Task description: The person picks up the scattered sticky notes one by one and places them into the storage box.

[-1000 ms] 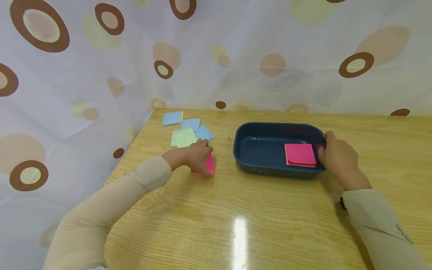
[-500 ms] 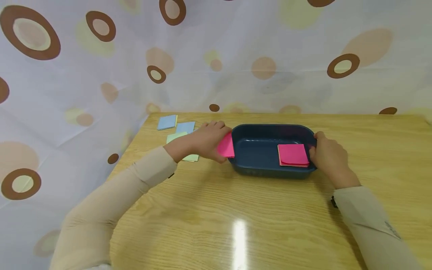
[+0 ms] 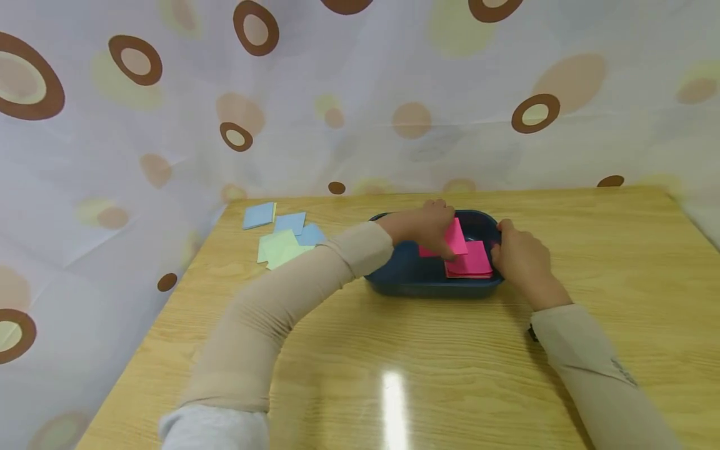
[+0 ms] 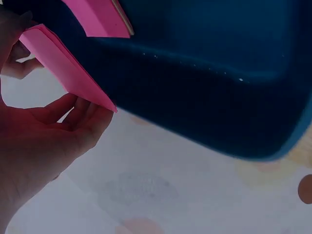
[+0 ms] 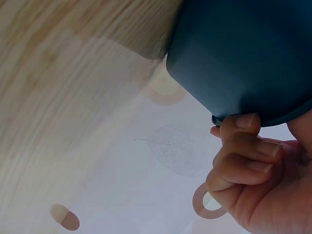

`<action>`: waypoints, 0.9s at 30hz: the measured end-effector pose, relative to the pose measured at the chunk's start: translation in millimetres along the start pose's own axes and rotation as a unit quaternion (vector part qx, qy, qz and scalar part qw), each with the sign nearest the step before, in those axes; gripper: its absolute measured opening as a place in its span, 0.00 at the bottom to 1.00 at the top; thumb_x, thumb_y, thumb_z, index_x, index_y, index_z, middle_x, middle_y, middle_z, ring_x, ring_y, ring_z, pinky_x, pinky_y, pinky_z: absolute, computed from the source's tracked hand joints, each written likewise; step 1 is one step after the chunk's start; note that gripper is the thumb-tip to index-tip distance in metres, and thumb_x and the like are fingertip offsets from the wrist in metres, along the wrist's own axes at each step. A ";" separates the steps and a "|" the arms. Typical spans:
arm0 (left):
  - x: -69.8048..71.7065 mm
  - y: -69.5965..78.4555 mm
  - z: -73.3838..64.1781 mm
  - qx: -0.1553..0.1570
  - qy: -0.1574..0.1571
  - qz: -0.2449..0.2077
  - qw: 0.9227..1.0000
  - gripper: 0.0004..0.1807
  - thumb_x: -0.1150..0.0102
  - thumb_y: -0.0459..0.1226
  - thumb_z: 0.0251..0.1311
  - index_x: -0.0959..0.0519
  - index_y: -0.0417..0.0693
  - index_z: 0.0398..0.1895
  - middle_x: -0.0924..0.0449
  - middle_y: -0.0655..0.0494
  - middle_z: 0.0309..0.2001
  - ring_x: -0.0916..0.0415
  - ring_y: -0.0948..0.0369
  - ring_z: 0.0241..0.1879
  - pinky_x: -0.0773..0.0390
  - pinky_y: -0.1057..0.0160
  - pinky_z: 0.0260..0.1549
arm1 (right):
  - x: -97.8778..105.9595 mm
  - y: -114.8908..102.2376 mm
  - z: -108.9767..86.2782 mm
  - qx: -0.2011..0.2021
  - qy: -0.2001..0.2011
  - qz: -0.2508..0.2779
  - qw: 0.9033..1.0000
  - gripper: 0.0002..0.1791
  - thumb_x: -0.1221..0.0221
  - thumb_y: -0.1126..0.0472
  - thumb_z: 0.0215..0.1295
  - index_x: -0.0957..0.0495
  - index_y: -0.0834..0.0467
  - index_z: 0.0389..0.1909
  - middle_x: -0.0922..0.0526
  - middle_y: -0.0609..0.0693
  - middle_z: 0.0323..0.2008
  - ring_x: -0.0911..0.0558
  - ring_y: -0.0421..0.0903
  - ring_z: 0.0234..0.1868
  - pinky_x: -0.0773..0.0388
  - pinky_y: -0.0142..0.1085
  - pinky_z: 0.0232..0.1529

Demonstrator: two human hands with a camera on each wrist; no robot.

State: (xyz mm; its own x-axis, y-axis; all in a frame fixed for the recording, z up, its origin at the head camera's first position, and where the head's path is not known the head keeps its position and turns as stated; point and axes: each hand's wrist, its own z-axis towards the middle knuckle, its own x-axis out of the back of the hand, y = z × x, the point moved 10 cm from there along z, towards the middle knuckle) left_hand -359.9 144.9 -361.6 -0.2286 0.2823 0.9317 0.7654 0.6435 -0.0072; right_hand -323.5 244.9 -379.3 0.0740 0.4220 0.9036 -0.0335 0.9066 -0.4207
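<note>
My left hand (image 3: 429,226) is over a dark blue plastic basin (image 3: 427,289). It pinches a small pad of pink sticky notes (image 3: 457,237) between thumb and fingers; the left wrist view shows the pad (image 4: 68,68) edge-on and tilted. A second pink stack (image 3: 477,259), with paler sheets beneath, lies in the right end of the basin, partly overlapped by the held pad. My right hand (image 3: 524,261) grips the basin's right rim, and in the right wrist view its curled fingers (image 5: 243,158) sit under the lip.
Left of the basin on the wooden table (image 3: 450,362) lie blue sticky notes (image 3: 259,215) and overlapping pale green ones (image 3: 279,247). A spotted curtain (image 3: 382,150) hangs behind and along the left side. My left sleeve (image 3: 315,287) crosses in front of the basin's left end.
My left hand picked up the pink pad from the table by the green notes and carried it right, over the basin. My right hand stays on the rim. The head view has turned right.
</note>
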 end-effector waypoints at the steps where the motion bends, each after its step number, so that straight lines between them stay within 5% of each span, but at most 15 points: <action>1: -3.4 2.5 6.5 0.004 -0.007 0.005 1.000 0.41 0.39 0.58 0.55 0.35 0.40 0.64 0.33 0.49 0.59 0.39 0.56 0.58 0.38 0.61 0.57 | -0.4 -1.2 0.2 0.001 -0.001 0.000 1.000 0.23 0.48 0.64 0.64 0.37 0.74 0.55 0.23 0.72 0.29 0.24 0.60 0.23 0.29 0.48 0.18; 5: -16.2 12.1 28.3 0.021 -0.041 0.024 0.999 0.43 0.40 0.60 0.55 0.38 0.45 0.68 0.35 0.52 0.64 0.42 0.55 0.64 0.41 0.60 0.63 | -1.3 -4.3 0.5 0.006 0.000 0.000 1.000 0.22 0.48 0.65 0.64 0.36 0.74 0.54 0.23 0.73 0.30 0.22 0.62 0.24 0.28 0.50 0.19; 12: -27.4 21.9 52.0 0.049 -0.061 0.023 0.997 0.37 0.39 0.60 0.55 0.33 0.51 0.63 0.33 0.59 0.58 0.39 0.60 0.55 0.38 0.67 0.52 | 0.3 -3.8 1.4 0.008 0.007 -0.004 1.000 0.20 0.49 0.65 0.64 0.36 0.74 0.53 0.23 0.74 0.30 0.21 0.65 0.26 0.27 0.52 0.20; 20: -37.5 22.6 60.1 0.073 -0.076 0.018 0.994 0.37 0.38 0.63 0.51 0.30 0.53 0.60 0.33 0.58 0.56 0.38 0.60 0.53 0.35 0.67 0.51 | -1.4 -0.4 1.2 0.000 -0.002 -0.005 1.000 0.21 0.49 0.65 0.65 0.37 0.74 0.54 0.23 0.74 0.32 0.21 0.66 0.27 0.27 0.54 0.22; 27: -36.7 27.1 62.0 0.061 -0.063 0.016 0.996 0.38 0.36 0.63 0.50 0.30 0.51 0.59 0.34 0.56 0.56 0.37 0.60 0.53 0.35 0.68 0.50 | -0.3 1.1 0.0 0.000 0.004 -0.009 1.000 0.21 0.49 0.65 0.65 0.37 0.73 0.54 0.23 0.74 0.31 0.21 0.65 0.26 0.27 0.53 0.21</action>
State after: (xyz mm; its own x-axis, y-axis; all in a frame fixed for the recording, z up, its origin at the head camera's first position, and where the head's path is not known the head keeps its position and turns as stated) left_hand -368.0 196.1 -418.5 -0.2854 0.3864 0.8771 0.6968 0.7120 -0.0869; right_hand -323.5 245.8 -380.0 0.0825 0.4057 0.9103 -0.0327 0.9140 -0.4044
